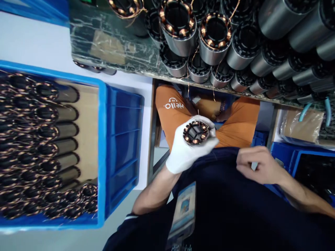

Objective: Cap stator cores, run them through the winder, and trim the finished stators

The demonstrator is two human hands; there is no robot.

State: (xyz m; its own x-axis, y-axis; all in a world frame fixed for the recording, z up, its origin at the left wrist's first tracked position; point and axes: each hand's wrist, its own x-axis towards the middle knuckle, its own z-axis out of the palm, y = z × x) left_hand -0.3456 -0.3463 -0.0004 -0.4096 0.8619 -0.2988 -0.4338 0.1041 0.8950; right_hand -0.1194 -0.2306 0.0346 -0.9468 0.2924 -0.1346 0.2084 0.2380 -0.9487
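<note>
My left hand [192,146], in a white glove, is wrapped round a motor stator [196,132]. The stator's open end faces up and shows copper windings around a dark core; the glove hides most of its side. A short wire end sticks up from its far rim. To the right, in front of the dark shirt, is my bare right hand [258,164], apart from the stator. Its fingers are curled together, with a small light patch showing between them. Whether anything is pinched at the fingertips I cannot make out.
Several stators [215,36], some with copper windings, stand along the worn bench edge [136,66]. At left, a blue crate [102,150] holds rows of wound stators. Pale blue tool handles [305,112] and a plastic-wrapped packet [300,127] lie at right, above a blue bin [295,164].
</note>
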